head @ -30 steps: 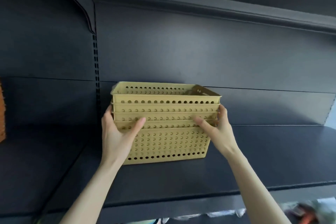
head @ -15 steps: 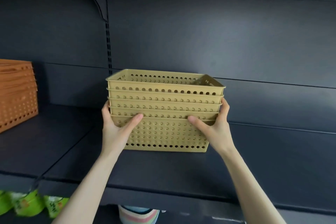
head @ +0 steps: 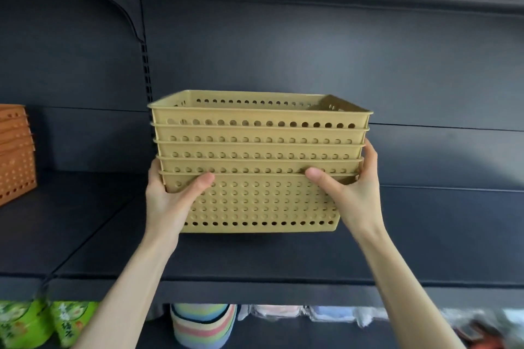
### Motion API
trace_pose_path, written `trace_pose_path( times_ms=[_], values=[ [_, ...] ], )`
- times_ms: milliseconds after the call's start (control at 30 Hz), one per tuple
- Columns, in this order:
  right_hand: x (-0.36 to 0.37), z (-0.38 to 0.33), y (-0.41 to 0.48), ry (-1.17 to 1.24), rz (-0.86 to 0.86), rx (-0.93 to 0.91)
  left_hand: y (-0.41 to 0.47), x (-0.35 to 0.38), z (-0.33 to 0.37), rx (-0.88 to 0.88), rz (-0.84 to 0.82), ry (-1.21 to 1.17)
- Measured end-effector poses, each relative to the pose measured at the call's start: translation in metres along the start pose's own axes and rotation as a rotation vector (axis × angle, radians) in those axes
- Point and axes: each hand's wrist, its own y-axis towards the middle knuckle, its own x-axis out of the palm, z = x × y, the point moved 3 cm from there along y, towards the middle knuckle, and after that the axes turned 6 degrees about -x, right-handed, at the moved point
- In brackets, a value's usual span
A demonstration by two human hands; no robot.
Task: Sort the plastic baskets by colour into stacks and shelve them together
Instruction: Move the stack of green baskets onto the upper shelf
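Note:
A stack of several nested yellow perforated baskets (head: 259,161) rests on or just above the dark shelf (head: 255,261), in the middle of the head view. My left hand (head: 170,201) grips its left side, thumb across the front wall. My right hand (head: 351,193) grips the right side the same way, fingers wrapped behind the lower rims. A stack of orange baskets (head: 15,153) stands on the same shelf at the far left edge, partly cut off.
The shelf's dark back panel (head: 312,59) rises behind the stack, and an upper shelf bracket (head: 119,0) slants at top left. Below the shelf sit green packets (head: 42,323), striped pastel bowls (head: 202,326) and wrapped goods (head: 326,314).
The view has dropped and swung, so the orange stack and the lower shelf's goods have come into sight. Both hands keep their grip on the yellow stack, which now looms larger and nearer the shelf's front.

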Motion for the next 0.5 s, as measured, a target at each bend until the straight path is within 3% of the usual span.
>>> trace_pose_path(
  times_ms=[267, 500],
  values=[
    [-0.104, -0.027, -0.02, 0.021, 0.149, 0.033, -0.055, 0.088, 0.016, 0.036, -0.142, 0.013],
    [-0.258, -0.033, -0.043, -0.021, 0.146, 0.075, -0.139, 0.215, 0.013, 0.046, -0.183, -0.065]
  ],
)
